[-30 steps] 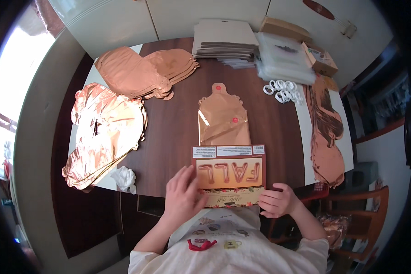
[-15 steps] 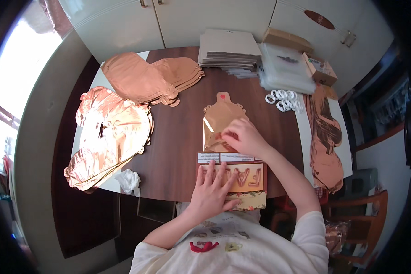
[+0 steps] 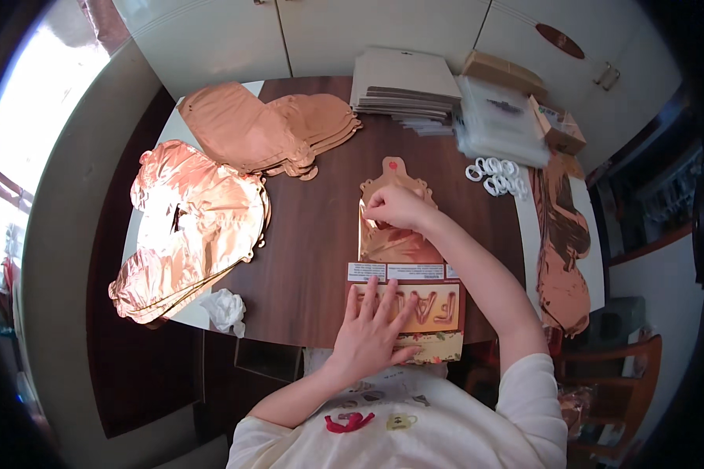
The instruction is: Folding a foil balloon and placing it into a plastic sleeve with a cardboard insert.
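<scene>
A folded copper foil balloon (image 3: 403,244) lies in front of me with its tabbed end pointing away. Over its left edge, my right hand (image 3: 399,209) is closed in a pinch, with the foil's edge at the fingertips; the curled fingers partly hide the grip. My left hand (image 3: 371,328) rests flat, fingers spread, on a printed card (image 3: 438,309) showing copper balloon letters. That card sits at the table's near edge, and its top strip of white labels meets the foil's lower end.
Shiny foil balloons (image 3: 195,227) and matte ones (image 3: 235,129) are stacked at left, near a crumpled white tissue (image 3: 225,311). At the back stand grey cards (image 3: 405,74) and clear plastic bags (image 3: 499,117). White rings (image 3: 497,172) and more foil balloons (image 3: 563,258) lie at right.
My right hand has moved up and left along the foil balloon to its left edge. My left hand stays spread on the card. The whole view has shifted slightly.
</scene>
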The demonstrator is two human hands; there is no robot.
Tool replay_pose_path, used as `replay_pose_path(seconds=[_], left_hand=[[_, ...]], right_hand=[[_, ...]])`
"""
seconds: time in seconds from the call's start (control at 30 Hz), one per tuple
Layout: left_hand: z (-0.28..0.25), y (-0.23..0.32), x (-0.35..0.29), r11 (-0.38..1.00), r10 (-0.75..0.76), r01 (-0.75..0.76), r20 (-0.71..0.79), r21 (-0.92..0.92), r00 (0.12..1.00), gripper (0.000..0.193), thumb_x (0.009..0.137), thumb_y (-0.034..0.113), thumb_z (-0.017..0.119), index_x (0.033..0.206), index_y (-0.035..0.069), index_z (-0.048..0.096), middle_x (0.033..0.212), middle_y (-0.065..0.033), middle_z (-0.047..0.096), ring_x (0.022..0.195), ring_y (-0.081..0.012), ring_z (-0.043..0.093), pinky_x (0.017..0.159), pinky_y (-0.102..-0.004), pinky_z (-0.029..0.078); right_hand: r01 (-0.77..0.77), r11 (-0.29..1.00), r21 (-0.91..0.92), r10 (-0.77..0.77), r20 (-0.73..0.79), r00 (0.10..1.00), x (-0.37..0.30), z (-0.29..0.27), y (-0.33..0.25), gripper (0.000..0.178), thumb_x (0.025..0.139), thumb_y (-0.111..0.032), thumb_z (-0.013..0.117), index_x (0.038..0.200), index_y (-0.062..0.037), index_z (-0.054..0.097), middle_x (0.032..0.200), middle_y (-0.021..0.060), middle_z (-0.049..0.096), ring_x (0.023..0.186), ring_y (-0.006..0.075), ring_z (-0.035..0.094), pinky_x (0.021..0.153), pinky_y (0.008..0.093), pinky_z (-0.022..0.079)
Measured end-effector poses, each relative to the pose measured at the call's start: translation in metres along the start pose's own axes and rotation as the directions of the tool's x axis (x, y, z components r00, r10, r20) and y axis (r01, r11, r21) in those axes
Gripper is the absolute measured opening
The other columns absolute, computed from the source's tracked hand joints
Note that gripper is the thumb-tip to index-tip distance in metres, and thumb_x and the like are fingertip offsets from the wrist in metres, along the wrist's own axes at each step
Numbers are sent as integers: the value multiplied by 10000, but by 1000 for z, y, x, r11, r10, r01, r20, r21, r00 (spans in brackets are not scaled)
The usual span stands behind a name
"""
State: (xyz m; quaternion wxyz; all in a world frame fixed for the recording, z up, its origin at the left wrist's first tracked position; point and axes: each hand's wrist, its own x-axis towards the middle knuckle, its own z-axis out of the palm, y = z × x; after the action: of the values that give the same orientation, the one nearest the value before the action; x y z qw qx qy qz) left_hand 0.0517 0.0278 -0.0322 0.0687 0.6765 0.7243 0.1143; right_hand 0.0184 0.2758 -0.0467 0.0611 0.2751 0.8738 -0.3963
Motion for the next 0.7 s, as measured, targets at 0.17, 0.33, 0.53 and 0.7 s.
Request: replay_pose_path(seconds=[0.17,0.33,0.53,0.7], left_hand=[[-1,0,1,1000,3,-4,9,5,1000,803,811,687,442,1447,212,318,1463,-224,277,1349,-481,205,1062,-631,135],[1,0,0,1000,-2,2,12,10,1000,814,805,703,435,1447,217,316,1465,-223,275,1351,-481,200,1062,-634,129],[0,1,0,1000,-8,8,20,1,1000,822,798,710,439,1448,224,316,1467,-218,274,1357,-476,188,1066,-630,118],[0,1,1,1000,-8,8,30,8,1000,830,793,711,445,1452,227,306,1467,-220,273,1357,-476,183,1068,-630,112]], right_hand=[[-15,998,54,15,4,1000,1,4,3,184,758,-338,666,734,-161,708,649,-10,657,699,156,623,766,446,341],[-42,999,9,42,-41,998,-3,6,-6,168,765,-313,664,768,-151,709,654,0,658,715,168,633,762,481,352],[12,998,58,-8,-70,998,-4,8,-5,176,763,-314,677,811,-147,706,713,28,676,795,204,651,781,525,376],[-41,999,-18,39,-88,995,-3,11,-6,180,769,-324,667,828,-159,703,790,31,687,885,234,637,771,532,379]])
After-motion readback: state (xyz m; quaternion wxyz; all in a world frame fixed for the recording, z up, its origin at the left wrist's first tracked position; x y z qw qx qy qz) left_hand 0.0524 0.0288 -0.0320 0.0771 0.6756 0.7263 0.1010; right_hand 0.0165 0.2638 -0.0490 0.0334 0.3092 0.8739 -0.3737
